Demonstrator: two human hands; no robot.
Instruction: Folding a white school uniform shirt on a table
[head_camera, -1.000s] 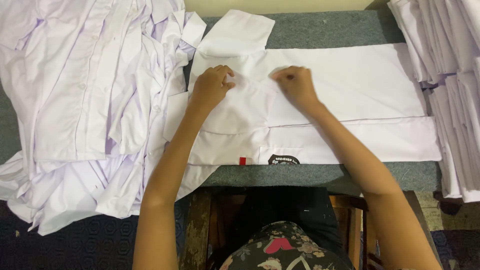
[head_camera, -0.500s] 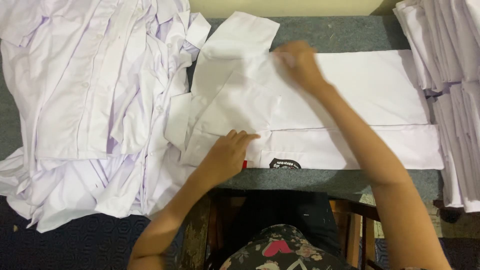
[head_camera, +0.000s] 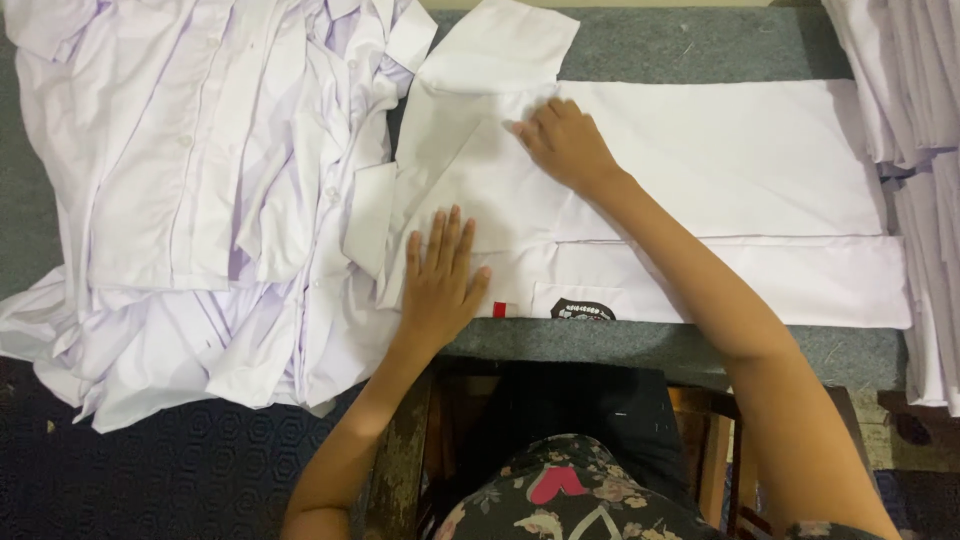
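Observation:
A white shirt (head_camera: 720, 180) lies spread flat on a grey-topped table (head_camera: 660, 45), with a dark round badge and a small red tag near its front hem. My left hand (head_camera: 440, 275) rests flat, fingers apart, on the shirt's lower left part. Farther back, my right hand (head_camera: 565, 145) presses palm down on the shirt below its collar. Neither hand grips anything.
A loose heap of white shirts (head_camera: 200, 190) covers the left side of the table and hangs over its edge. A stack of folded white shirts (head_camera: 915, 150) stands at the right. A wooden chair frame (head_camera: 710, 450) and dark patterned floor (head_camera: 150, 480) lie below.
My left hand slid from the shirt's front hem up onto the cloth and spread flat. My right hand moved down and left from the collar, smoothing the shirt.

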